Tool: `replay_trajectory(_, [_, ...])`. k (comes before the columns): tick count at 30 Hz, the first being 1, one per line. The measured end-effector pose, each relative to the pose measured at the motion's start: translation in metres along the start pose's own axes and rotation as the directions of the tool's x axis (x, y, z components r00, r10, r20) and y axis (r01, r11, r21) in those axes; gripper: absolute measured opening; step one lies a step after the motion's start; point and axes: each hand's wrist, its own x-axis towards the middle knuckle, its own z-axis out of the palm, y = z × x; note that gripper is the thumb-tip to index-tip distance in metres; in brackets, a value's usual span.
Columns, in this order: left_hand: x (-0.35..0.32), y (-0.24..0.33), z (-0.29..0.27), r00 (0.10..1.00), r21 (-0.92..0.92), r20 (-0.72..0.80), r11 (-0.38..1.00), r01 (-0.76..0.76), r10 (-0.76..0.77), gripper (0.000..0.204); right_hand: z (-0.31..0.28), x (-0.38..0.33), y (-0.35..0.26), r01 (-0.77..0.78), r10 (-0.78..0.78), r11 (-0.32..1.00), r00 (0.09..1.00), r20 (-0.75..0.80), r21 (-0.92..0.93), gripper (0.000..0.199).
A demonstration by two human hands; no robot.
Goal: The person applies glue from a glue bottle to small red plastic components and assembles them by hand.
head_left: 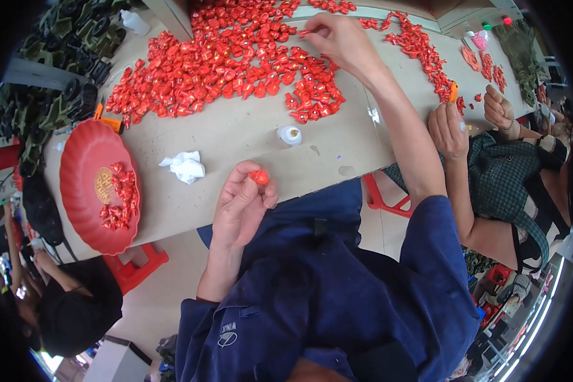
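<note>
My left hand (240, 202) is closed in front of my body, pinching a small glossy red plastic part (258, 177) between thumb and fingertips. Reaching to the far side of the table, my right hand (342, 43) has its thumb and finger closed on another small red part (304, 33) at the edge of the big heap. That heap of red plastic parts (223, 60) spreads over the far left and middle of the table; a smaller cluster (313, 95) lies on its near right. Between my hands and the heap stands a small white bottle (290, 134).
A crumpled white tissue (184, 167) lies left of the bottle. At the left edge a scalloped red tray (76, 172) holds several red parts. To the right, a co-worker's hands (451, 130) work near a strip of red parts (426, 60). Dark green toy vehicles (48, 48) crowd the far left.
</note>
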Motion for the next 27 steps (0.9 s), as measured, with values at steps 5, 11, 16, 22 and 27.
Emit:
replay_trajectory(5, [-0.004, 0.000, -0.003, 0.998, 0.005, -0.053, 1.000, -0.020, 0.020, 0.017, -0.018, -0.070, -0.006, -0.012, 0.018, 0.979, 0.999, -0.028, 0.205, 0.019])
replay_trajectory(11, [-0.003, -0.004, 0.004, 1.000, -0.005, -0.008, 1.000, 0.005, -0.005, 0.017, -0.015, -0.138, 0.000, 0.105, -0.107, 0.992, 0.994, -0.025, -0.065, 0.016])
replay_trajectory(16, [-0.004, -0.008, 0.007, 0.999, -0.001, -0.047, 1.000, 0.002, -0.002, 0.018, -0.020, -0.132, 0.000, 0.149, -0.145, 0.984, 0.988, 0.045, -0.099, 0.018])
replay_trajectory(22, [-0.001, -0.014, 0.010, 0.998, 0.059, -0.059, 0.998, -0.016, 0.020, 0.019, -0.022, -0.152, -0.053, -0.212, 0.185, 0.923, 0.976, 0.113, 0.321, 0.014])
replay_trajectory(27, [0.000, -0.016, 0.012, 0.990, 0.127, -0.130, 0.991, -0.034, 0.051, 0.019, 0.011, -0.174, -0.067, -0.199, 0.048, 0.439, 0.979, 0.198, 0.876, 0.019])
